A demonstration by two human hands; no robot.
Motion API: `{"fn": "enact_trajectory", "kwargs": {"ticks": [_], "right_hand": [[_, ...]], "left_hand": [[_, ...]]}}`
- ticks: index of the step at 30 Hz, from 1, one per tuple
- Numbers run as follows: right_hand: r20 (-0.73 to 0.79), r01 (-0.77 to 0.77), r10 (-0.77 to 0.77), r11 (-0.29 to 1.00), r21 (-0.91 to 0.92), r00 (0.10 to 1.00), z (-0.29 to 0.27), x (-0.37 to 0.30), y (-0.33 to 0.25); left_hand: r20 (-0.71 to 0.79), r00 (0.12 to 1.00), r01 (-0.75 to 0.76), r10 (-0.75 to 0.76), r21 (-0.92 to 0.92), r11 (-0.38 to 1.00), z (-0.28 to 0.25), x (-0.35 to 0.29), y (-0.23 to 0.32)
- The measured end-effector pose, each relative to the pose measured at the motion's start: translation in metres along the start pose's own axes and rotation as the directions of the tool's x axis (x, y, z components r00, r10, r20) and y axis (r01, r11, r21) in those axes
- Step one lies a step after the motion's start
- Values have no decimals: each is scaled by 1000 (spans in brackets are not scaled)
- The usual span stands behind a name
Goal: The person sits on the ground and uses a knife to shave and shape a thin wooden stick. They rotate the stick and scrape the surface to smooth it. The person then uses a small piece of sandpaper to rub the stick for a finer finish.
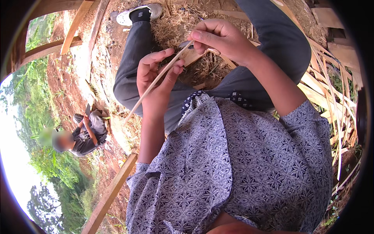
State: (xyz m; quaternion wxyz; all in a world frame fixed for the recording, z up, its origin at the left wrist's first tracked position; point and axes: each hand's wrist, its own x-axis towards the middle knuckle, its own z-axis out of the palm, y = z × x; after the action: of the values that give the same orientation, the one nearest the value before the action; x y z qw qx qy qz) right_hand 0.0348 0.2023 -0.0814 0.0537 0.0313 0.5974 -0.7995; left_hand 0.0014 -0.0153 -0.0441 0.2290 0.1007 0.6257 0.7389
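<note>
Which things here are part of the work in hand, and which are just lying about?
In use:
- thin bamboo strip, held by left hand
- knife blade in right hand, against the strip

Lying about:
- pile of split strips
- straw litter
- wooden beam
- another person seated below

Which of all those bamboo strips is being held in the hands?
The long pale strip slanting between the left hand and right hand. The other strips lie loose in a pile on the ground at right.

Soft, even daylight without hard shadows; the sky at left is blown out, the fisheye rim bends and darkens.
</note>
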Motion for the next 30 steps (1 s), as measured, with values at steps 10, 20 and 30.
{"fn": "enact_trajectory", "kwargs": {"ticks": [10, 20, 30], "right_hand": [[184, 143, -118, 982, -126, 976, 6, -4, -31], [215, 211, -227, 973, 97, 950, 8, -4, -36], [150, 56, -41, 994, -97, 988, 9, 12, -19]], "left_hand": [[338, 863, 382, -375, 47, 923, -10, -13, 41], [298, 898, 391, -324, -201, 898, 2, -21, 52], [205, 894, 399, -399, 43, 916, -6, -18, 38]]}}
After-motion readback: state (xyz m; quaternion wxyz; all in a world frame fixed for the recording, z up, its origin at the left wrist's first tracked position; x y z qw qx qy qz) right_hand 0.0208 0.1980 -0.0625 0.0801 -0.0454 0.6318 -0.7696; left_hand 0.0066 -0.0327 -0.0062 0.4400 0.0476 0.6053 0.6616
